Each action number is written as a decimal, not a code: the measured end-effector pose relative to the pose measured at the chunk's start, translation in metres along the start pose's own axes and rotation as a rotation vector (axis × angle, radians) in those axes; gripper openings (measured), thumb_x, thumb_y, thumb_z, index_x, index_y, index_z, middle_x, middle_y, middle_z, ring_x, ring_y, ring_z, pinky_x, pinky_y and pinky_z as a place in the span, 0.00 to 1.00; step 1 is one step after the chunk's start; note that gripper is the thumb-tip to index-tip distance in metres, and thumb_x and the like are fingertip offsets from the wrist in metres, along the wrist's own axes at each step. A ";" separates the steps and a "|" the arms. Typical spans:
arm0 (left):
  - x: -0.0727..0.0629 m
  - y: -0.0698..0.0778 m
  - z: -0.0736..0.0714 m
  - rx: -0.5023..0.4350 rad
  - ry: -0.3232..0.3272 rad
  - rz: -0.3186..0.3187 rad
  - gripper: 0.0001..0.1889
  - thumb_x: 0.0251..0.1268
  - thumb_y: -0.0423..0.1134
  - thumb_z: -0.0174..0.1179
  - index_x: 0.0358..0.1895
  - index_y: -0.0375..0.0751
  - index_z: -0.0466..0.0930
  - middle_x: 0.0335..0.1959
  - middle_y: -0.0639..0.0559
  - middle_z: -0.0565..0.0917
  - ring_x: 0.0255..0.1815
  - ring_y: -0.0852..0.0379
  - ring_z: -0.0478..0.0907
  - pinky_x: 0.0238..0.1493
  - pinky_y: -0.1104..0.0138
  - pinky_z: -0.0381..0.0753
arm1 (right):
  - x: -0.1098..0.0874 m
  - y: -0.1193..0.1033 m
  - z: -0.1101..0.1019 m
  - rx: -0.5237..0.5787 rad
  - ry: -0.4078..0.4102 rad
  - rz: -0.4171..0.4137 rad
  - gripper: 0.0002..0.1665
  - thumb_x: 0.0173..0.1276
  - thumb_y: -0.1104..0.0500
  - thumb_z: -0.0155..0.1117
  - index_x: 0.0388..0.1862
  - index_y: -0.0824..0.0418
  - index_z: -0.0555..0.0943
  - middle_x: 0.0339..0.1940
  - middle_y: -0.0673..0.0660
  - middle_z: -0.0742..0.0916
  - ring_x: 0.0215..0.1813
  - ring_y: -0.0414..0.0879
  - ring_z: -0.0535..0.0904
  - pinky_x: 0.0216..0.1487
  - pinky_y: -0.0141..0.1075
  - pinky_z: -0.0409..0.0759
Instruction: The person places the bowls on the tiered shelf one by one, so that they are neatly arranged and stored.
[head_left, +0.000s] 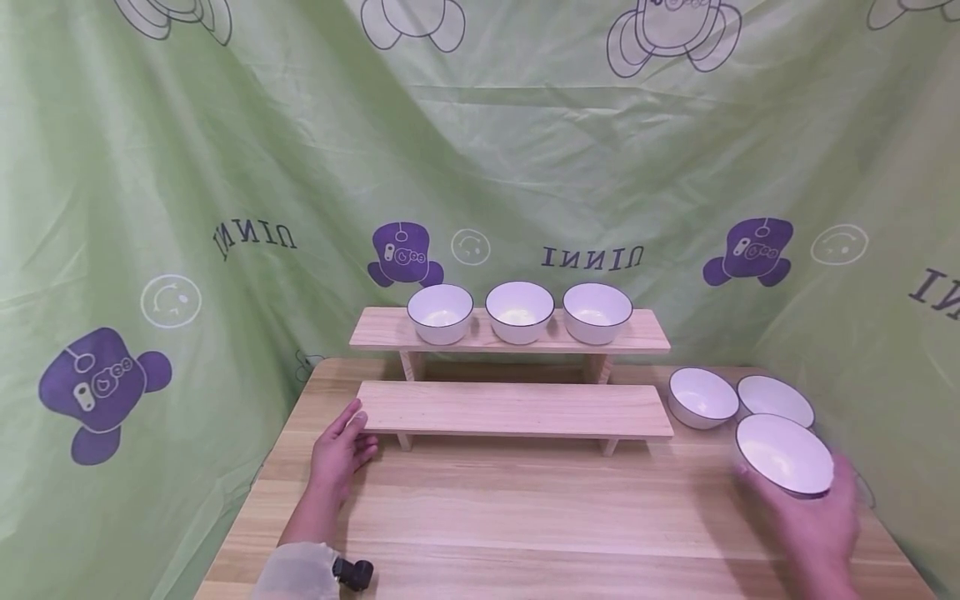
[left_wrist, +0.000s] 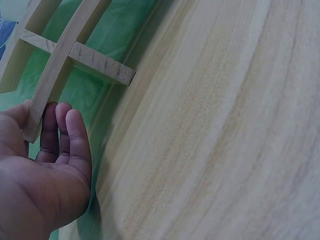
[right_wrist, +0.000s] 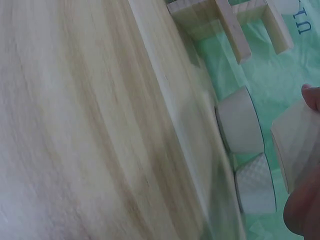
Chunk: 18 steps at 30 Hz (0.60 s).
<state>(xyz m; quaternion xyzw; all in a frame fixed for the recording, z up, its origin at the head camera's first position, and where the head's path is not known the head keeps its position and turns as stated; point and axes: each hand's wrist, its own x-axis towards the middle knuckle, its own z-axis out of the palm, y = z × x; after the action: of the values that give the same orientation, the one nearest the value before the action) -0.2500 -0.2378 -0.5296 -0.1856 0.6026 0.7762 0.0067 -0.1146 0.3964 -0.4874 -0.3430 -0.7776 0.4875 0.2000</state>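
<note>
A two-step wooden shelf (head_left: 513, 408) stands on the table, and my left hand (head_left: 336, 454) pinches the left end of its lower board, thumb on top and fingers below. In the left wrist view the fingers (left_wrist: 79, 137) lie close along the board's end. At the right, my right hand (head_left: 821, 521) holds a white bowl (head_left: 785, 454) with a dark rim, its open side up and tilted. The right wrist view shows this bowl (right_wrist: 300, 145) above the table, partly cut off by the frame. Just behind it sit two similar bowls, one nearer the shelf (head_left: 702, 398) and one farther right (head_left: 776, 400).
Three matching white bowls stand in a row on the upper board, at left (head_left: 441, 315), middle (head_left: 520, 312) and right (head_left: 597, 314). A green printed curtain (head_left: 480, 167) hangs behind and beside the wooden table (head_left: 540, 525).
</note>
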 end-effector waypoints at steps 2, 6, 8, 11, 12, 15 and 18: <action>0.000 -0.001 0.000 -0.007 0.001 -0.002 0.34 0.72 0.49 0.67 0.78 0.52 0.69 0.30 0.54 0.84 0.32 0.58 0.85 0.43 0.65 0.91 | -0.003 -0.004 0.002 0.007 -0.009 -0.007 0.78 0.50 0.48 0.88 0.87 0.42 0.43 0.86 0.57 0.55 0.84 0.57 0.50 0.85 0.50 0.45; 0.000 -0.001 -0.001 -0.003 0.000 -0.002 0.34 0.72 0.50 0.68 0.78 0.53 0.68 0.31 0.54 0.84 0.33 0.59 0.85 0.44 0.65 0.91 | -0.009 -0.011 0.006 0.020 -0.026 -0.031 0.76 0.51 0.50 0.88 0.87 0.42 0.45 0.85 0.58 0.57 0.83 0.57 0.52 0.85 0.50 0.47; 0.001 0.000 -0.001 -0.004 -0.001 -0.007 0.34 0.72 0.50 0.68 0.78 0.53 0.68 0.31 0.54 0.84 0.33 0.58 0.85 0.45 0.64 0.91 | -0.011 -0.013 0.009 0.020 -0.035 -0.038 0.75 0.50 0.51 0.88 0.87 0.41 0.47 0.85 0.59 0.59 0.82 0.57 0.54 0.84 0.50 0.49; 0.001 0.001 -0.002 -0.012 -0.011 -0.022 0.34 0.72 0.50 0.67 0.79 0.55 0.68 0.33 0.55 0.84 0.35 0.58 0.85 0.48 0.64 0.90 | -0.014 -0.015 0.012 0.019 -0.043 -0.049 0.75 0.50 0.52 0.89 0.87 0.42 0.48 0.84 0.60 0.61 0.81 0.57 0.55 0.84 0.51 0.50; 0.000 0.001 -0.002 -0.015 -0.012 -0.024 0.34 0.72 0.50 0.67 0.79 0.55 0.67 0.33 0.55 0.84 0.35 0.58 0.84 0.48 0.64 0.90 | -0.015 -0.016 0.013 0.019 -0.046 -0.050 0.75 0.50 0.52 0.89 0.87 0.42 0.48 0.84 0.60 0.61 0.81 0.57 0.55 0.84 0.51 0.50; 0.000 0.002 -0.001 -0.016 -0.015 -0.022 0.35 0.72 0.50 0.67 0.79 0.54 0.67 0.33 0.55 0.84 0.35 0.58 0.84 0.48 0.64 0.90 | -0.018 -0.019 0.016 0.035 -0.052 -0.069 0.74 0.49 0.54 0.89 0.87 0.43 0.49 0.83 0.61 0.62 0.80 0.56 0.56 0.84 0.50 0.50; -0.001 0.001 0.000 -0.007 -0.006 -0.009 0.35 0.72 0.50 0.68 0.79 0.53 0.68 0.32 0.54 0.84 0.34 0.58 0.84 0.46 0.64 0.91 | -0.020 -0.023 0.018 0.039 -0.060 -0.084 0.74 0.48 0.56 0.90 0.86 0.41 0.51 0.82 0.60 0.64 0.79 0.55 0.58 0.84 0.50 0.51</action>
<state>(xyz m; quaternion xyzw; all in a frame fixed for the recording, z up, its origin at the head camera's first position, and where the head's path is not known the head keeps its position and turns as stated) -0.2491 -0.2379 -0.5278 -0.1861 0.5990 0.7788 0.0113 -0.1204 0.3637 -0.4741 -0.2913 -0.7874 0.5038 0.2034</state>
